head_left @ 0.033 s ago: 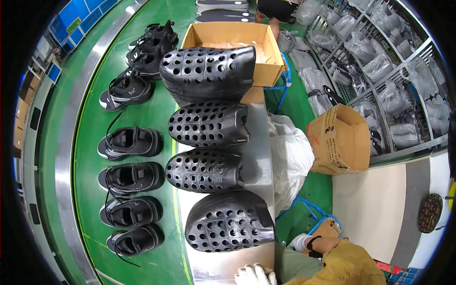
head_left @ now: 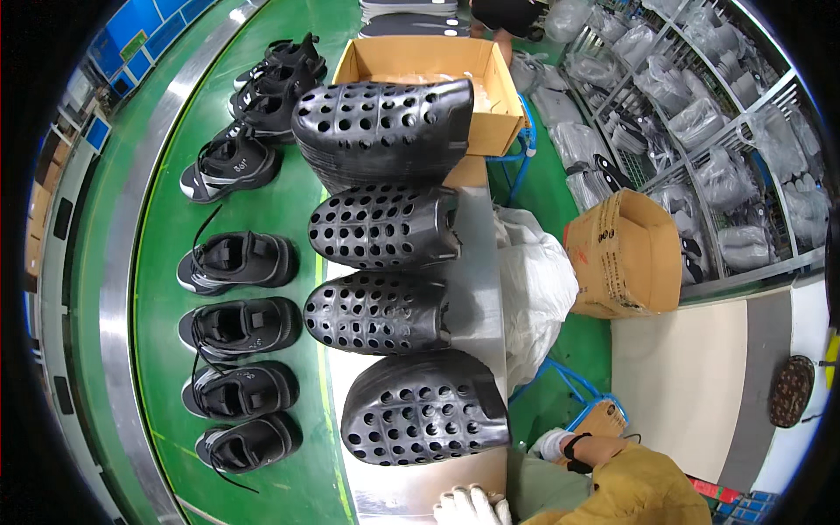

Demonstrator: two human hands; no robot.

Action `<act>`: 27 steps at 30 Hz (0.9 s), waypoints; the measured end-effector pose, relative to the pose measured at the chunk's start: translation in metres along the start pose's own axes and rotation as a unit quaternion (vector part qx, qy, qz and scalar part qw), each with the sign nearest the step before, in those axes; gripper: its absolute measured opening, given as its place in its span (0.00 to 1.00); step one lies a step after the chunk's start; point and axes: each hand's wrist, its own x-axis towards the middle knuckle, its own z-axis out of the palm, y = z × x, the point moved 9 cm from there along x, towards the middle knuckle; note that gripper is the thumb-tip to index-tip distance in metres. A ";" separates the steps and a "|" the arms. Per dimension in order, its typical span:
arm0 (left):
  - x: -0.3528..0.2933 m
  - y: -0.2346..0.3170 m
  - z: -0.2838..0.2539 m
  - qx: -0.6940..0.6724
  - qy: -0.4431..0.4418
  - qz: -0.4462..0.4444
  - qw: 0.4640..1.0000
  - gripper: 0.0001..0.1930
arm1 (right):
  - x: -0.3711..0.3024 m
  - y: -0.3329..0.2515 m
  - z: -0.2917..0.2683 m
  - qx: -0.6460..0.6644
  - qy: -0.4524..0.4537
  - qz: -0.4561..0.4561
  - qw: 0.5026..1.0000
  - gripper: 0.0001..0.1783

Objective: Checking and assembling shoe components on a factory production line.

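My left hand [head_left: 472, 506], in a white glove, lies at the lower edge of the steel bench [head_left: 394, 492] with its fingers apart and nothing in them. My right hand [head_left: 551, 444], also white-gloved with a black band at the wrist, rests by my leg; its fingers are mostly hidden. Nearest my left hand is a stack of black perforated plastic shoe inserts [head_left: 424, 411]. Beyond it stand two lower black perforated inserts [head_left: 378, 311] [head_left: 381, 226] and a taller nested stack [head_left: 385, 122]. Neither hand touches them.
Left of the bench, several black lace-up shoes [head_left: 241, 325] line a green conveyor belt [head_left: 162, 350]. An open cardboard box [head_left: 490, 131] stands at the far end. To the right are a white plastic bag [head_left: 529, 297], another carton [head_left: 621, 254], a blue-framed stool [head_left: 604, 416] and wire racks [head_left: 700, 166].
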 end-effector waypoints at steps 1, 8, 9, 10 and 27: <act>0.000 -0.001 0.002 -0.004 -0.005 -0.001 1.000 0.31 | 0.002 0.007 0.004 0.027 -0.002 0.034 0.999 0.20; 0.007 -0.005 -0.001 0.027 0.070 0.047 0.996 0.23 | 0.005 0.025 -0.005 0.118 0.040 0.091 0.988 0.17; 0.008 -0.005 -0.003 0.037 0.078 0.056 0.995 0.22 | 0.003 0.025 -0.010 0.139 0.043 0.071 0.987 0.18; 0.009 -0.005 -0.004 0.044 0.083 0.063 0.994 0.21 | -0.001 0.028 -0.010 0.149 0.027 0.073 0.986 0.19; -0.001 -0.022 -0.039 -0.147 0.159 0.075 0.973 0.12 | 0.048 0.103 -0.066 -0.231 -0.033 0.021 0.972 0.21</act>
